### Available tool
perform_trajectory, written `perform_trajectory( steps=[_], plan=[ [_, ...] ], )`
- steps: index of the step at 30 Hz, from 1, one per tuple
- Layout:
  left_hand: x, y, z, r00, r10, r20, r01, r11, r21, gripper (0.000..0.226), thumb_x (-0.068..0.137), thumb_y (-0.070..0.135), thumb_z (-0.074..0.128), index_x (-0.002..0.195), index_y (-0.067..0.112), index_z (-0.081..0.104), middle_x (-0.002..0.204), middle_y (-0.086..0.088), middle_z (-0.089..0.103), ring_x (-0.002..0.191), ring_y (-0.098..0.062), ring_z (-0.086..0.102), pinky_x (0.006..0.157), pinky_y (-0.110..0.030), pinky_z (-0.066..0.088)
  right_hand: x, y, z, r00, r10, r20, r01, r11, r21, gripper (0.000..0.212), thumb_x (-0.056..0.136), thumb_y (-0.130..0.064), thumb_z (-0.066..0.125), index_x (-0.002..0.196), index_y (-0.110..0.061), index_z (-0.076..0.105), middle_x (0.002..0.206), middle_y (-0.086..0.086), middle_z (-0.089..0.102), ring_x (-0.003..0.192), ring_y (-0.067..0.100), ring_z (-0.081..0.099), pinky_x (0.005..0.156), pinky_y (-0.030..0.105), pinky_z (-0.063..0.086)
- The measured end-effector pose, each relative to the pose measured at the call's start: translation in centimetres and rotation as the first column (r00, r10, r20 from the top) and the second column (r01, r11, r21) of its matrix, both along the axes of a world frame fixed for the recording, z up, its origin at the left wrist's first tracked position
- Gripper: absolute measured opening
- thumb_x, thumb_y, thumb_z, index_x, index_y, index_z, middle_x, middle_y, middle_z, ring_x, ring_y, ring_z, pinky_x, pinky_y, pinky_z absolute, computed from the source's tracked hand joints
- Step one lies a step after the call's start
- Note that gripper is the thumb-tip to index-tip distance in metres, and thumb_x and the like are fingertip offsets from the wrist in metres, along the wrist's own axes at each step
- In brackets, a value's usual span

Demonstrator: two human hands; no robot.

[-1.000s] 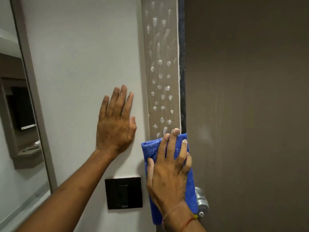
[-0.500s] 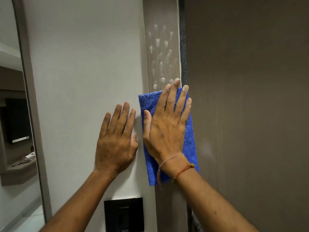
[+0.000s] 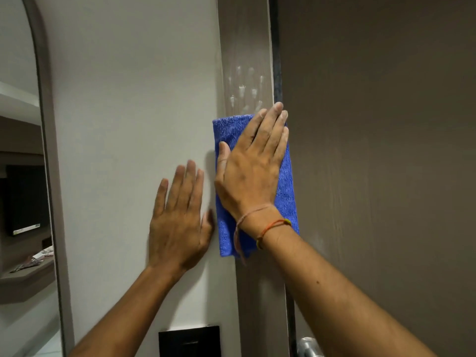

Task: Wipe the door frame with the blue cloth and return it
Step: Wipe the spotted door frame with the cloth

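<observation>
A brown door point(image 3: 381, 163) fills the space to the right of the right hand, and a pale wall point(image 3: 134, 104) spreads to the left of both hands. Far left of the left hand stands a mirror point(image 3: 23, 176) in a grey-brown rim. Between wall and door runs the upright door frame point(image 3: 246, 47), a grey-brown strip with white foamy spots point(image 3: 243, 88) just above the right fingertips; the stretch below the right wrist looks plain. The blue cloth point(image 3: 286, 197), folded into a tall oblong, lies flat against the frame under the right hand, its right edge reaching over onto the door. The right hand point(image 3: 253, 171) is spread flat with its fingers straight, pressing the cloth to the frame rather than clenching it; the fingertips reach past the cloth's top edge. Thread bands point(image 3: 268, 228) circle the right wrist. The left hand point(image 3: 177, 222) rests flat and released on the wall, just left of the cloth, holding nothing. Below the left forearm sits a black wall plate point(image 3: 189, 341), and below the right forearm a silver door handle point(image 3: 307, 347) shows in part.
</observation>
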State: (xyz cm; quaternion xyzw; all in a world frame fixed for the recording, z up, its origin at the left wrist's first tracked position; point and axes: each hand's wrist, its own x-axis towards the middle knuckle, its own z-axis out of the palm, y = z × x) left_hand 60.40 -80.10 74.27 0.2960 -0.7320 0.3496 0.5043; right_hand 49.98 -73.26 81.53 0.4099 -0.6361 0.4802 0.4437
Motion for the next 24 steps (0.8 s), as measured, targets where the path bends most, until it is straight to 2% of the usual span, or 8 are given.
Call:
perform_trajectory(
  steps=[4,10,13,19,22,24],
  plan=[
    [-0.8,0.5,5.1,0.991,-0.003,-0.133,0.008,0.999,0.037,0.068,0.089,0.032,0.027,0.147,0.003,0.007,0.158,-0.016,0.005,0.146,-0.023,0.001,0.119,-0.042,0.002,0.1,0.0,-1.3,1.000,0.011,0.008,-0.011,1.000,-0.010,0.073,0.096,-0.042,0.022,0.144,0.008,0.001,0.154,0.030,0.000,0.144,0.039,-0.003,0.120,0.049,0.007],
    [-1.2,0.4,5.6,0.992,0.038,-0.122,-0.036,0.999,0.021,0.066,0.091,0.037,0.020,0.148,0.006,0.006,0.158,-0.014,0.003,0.146,-0.023,0.000,0.119,-0.044,0.003,-0.2,0.3,-3.2,1.000,-0.004,-0.030,0.005,0.999,0.039,0.073,0.095,-0.042,0.020,0.144,0.008,0.003,0.154,0.031,0.002,0.144,0.041,-0.001,0.119,0.050,0.007],
    [-1.0,0.3,5.7,0.993,0.041,-0.109,-0.039,0.999,0.021,0.065,0.093,0.037,0.021,0.148,0.007,0.004,0.158,-0.013,0.002,0.146,-0.023,-0.001,0.119,-0.044,0.003,-0.3,0.4,-1.1,0.998,-0.009,-0.061,0.011,0.999,0.044,0.073,0.094,-0.042,0.022,0.144,0.008,0.002,0.154,0.032,0.001,0.144,0.042,-0.002,0.119,0.050,0.007],
    [-0.9,0.0,5.5,0.994,0.049,-0.100,-0.048,0.999,0.012,0.064,0.093,0.037,0.023,0.148,0.007,0.008,0.158,-0.015,0.008,0.146,-0.026,0.003,0.119,-0.045,0.005,-0.4,-0.3,8.4,0.998,-0.022,-0.052,0.021,1.000,-0.022,0.076,0.094,-0.044,0.025,0.144,0.008,0.000,0.155,0.030,-0.001,0.144,0.040,-0.003,0.120,0.048,0.004],
    [-0.9,0.0,5.5,0.994,0.049,-0.099,-0.049,0.999,0.002,0.064,0.094,0.035,0.025,0.148,0.006,0.009,0.157,-0.016,0.008,0.146,-0.027,0.003,0.119,-0.047,0.007,-0.3,-0.7,9.8,0.999,-0.031,-0.042,0.029,0.999,-0.039,0.074,0.095,-0.044,0.024,0.144,0.006,0.001,0.156,0.027,0.000,0.145,0.039,-0.003,0.120,0.047,0.003],
    [-0.9,0.0,5.5,0.994,0.044,-0.102,-0.044,0.999,0.002,0.064,0.092,0.035,0.025,0.148,0.006,0.010,0.157,-0.016,0.009,0.146,-0.026,0.004,0.119,-0.046,0.007,-0.9,-0.5,8.8,0.994,-0.007,-0.106,0.002,0.999,-0.049,0.072,0.095,-0.042,0.026,0.145,0.005,0.003,0.157,0.025,0.002,0.145,0.037,-0.002,0.120,0.045,0.003]
  ],
)
